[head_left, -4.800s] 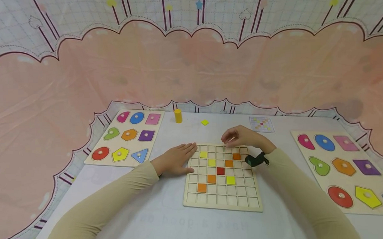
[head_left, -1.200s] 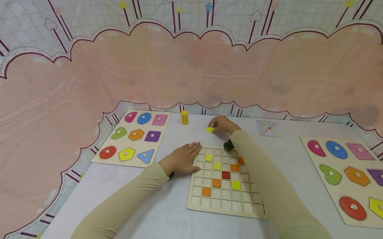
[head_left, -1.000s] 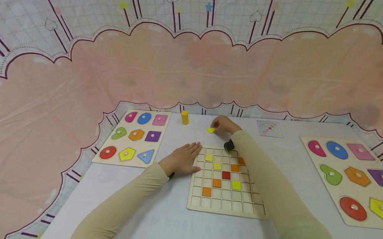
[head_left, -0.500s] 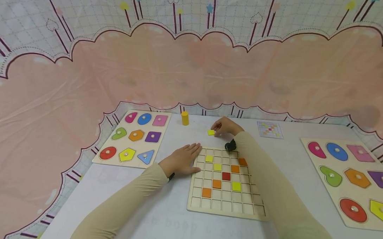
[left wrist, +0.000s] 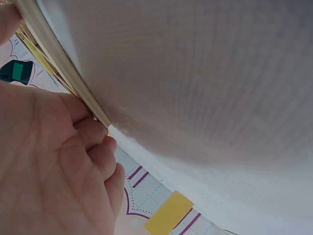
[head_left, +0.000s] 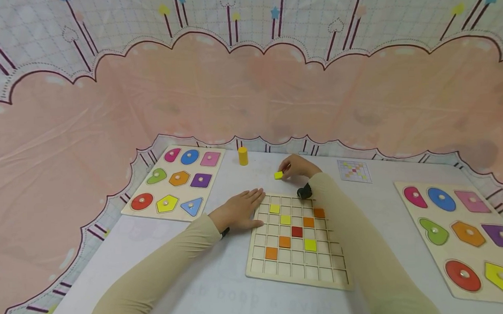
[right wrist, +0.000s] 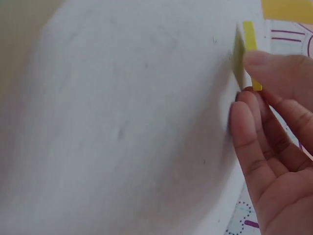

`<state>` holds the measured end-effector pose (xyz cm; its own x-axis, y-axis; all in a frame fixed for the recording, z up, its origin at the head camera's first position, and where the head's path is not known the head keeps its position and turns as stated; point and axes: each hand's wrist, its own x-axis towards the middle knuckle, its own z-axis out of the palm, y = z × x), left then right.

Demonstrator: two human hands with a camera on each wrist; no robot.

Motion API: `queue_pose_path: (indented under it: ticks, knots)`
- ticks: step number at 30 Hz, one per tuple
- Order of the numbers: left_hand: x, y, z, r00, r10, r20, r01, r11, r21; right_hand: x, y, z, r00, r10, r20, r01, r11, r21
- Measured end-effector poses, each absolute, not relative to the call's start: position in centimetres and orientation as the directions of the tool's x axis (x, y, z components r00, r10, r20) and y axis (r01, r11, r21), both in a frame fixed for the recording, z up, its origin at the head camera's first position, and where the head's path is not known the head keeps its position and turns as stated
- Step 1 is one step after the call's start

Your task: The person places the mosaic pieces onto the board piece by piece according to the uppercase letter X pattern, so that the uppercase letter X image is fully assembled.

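Between thumb and fingers, my right hand (head_left: 297, 167) pinches a yellow square tile (head_left: 278, 175) just behind the wooden grid board (head_left: 284, 268). In the right wrist view the tile (right wrist: 250, 39) is seen edge-on, with its dark shadow beside it on the white table. My left hand (head_left: 238, 210) lies with outstretched fingers at the board's left edge. The left wrist view has those fingers right along the board's side (left wrist: 68, 68). Set in the grid are several orange and yellow tiles and a red tile (head_left: 297, 231). My right sleeve hides part of the board's right side.
A yellow cylinder (head_left: 243, 156) stands at the back. A small pattern card (head_left: 354, 171) lies behind and right of the board. Knobbed shape puzzles stand to the left (head_left: 149, 193) and to the right (head_left: 442, 266). A patterned cloth (head_left: 249, 97) hangs behind the table.
My right hand has gone from the board's far edge to the yellow tile on the table, pinched it, and moved it slightly towards the board. The left hand stays at the board's edge.
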<state>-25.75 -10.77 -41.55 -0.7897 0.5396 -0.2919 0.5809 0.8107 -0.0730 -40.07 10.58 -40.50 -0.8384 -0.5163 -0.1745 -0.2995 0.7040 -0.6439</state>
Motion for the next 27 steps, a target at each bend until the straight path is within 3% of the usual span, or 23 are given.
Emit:
queue_pose_path:
  ticks: [14, 21, 27]
  knots:
    - [-25.6, -10.7, -41.5, -0.785, 0.541, -0.302, 0.582, 0.811, -0.06, -37.8, 12.6, -38.8, -0.804, -0.585, -0.101, -0.391, 0.649, -0.652]
    - [-26.0, -10.7, -41.7, -0.782, 0.547, -0.298, 0.594, 0.799, -0.093, -34.2, 13.5, -36.8, -0.776, -0.63, -0.001, -0.447, 0.552, -0.704]
    - [-26.0, -10.8, -41.6, -0.776, 0.555, -0.3, 0.602, 0.793, -0.091, -30.3, 14.4, -36.1, -0.795, -0.607, 0.008, -0.444, 0.572, -0.69]
